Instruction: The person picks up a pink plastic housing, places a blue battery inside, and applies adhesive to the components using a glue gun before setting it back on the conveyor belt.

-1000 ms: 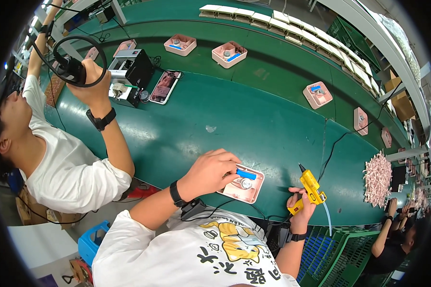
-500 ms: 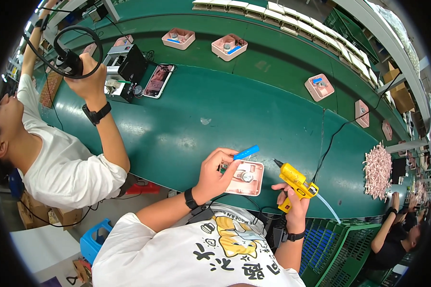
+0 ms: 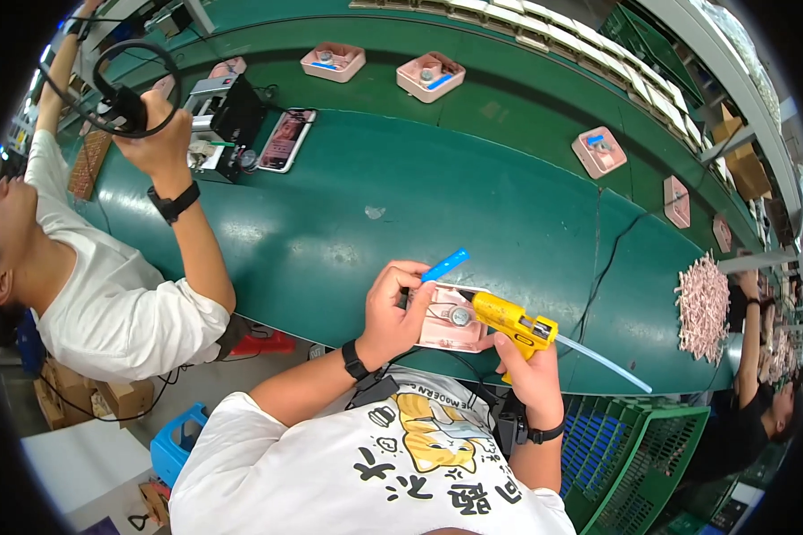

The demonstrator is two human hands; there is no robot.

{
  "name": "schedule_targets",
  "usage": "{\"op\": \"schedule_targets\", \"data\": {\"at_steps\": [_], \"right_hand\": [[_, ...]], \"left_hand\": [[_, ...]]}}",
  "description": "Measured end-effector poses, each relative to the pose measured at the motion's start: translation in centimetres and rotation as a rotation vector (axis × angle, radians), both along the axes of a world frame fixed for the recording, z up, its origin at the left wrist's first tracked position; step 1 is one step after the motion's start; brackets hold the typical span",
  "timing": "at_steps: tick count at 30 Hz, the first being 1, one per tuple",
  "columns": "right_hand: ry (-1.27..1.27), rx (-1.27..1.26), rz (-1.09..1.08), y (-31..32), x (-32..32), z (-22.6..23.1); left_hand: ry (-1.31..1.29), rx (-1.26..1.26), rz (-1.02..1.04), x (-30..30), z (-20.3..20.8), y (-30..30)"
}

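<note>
Head view: a pink tray is seen at the near edge of the green belt.
Left hand: closed on a blue stick, slanted up-right.
Right hand: wrapped around a yellow glue gun, nozzle pointed left over the tray.

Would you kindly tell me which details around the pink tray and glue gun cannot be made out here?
Head view:
- Glue gun nozzle tip: whether it touches the pink tray is too small to tell.
- Blue piece: lower end hidden by the left hand.
- Trigger: covered by the right hand.
</note>
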State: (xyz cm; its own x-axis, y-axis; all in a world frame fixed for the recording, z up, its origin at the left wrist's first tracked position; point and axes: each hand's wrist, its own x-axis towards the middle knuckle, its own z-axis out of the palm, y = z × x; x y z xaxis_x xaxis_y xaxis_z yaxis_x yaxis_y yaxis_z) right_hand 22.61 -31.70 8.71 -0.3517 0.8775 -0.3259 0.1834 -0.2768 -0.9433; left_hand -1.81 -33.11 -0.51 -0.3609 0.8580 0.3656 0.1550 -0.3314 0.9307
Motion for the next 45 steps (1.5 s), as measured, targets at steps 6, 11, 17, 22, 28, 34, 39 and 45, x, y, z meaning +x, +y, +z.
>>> {"op": "schedule_targets", "data": {"at_steps": [6, 11, 17, 22, 28, 34, 39, 45], "right_hand": [[-0.087, 0.049, 0.083, 0.2, -1.2, 0.7], [-0.244, 0.140, 0.125, 0.7, -2.3, 0.2], [-0.551, 0.418, 0.228, 0.9, -3.6, 0.2], [-0.411, 0.209, 0.168, 0.8, -3.0, 1.3], [-0.150, 0.118, -0.007, 0.7, -0.6, 1.7], [-0.338, -0.037, 0.006, 0.5, 1.0, 1.8], [-0.333, 0.064, -0.045, 0.1, 1.3, 0.9], [-0.295, 0.037, -0.009, 0.1, 1.7, 0.9]], "left_hand": [[-0.022, 0.031, -0.056, -0.2, -1.1, -0.3], [-0.108, 0.014, -0.104, 0.1, -0.9, -0.2], [-0.094, 0.024, -0.105, 0.1, -0.6, -0.2], [-0.077, 0.007, -0.098, 0.1, -0.4, -0.5], [0.033, 0.008, -0.032, -0.2, -0.4, 0.0], [0.027, 0.000, -0.067, -0.1, 0.7, -0.3], [0.344, 0.040, -0.082, -0.5, 2.5, -0.1], [0.402, 0.059, -0.071, -0.4, 3.0, 0.4]]}}
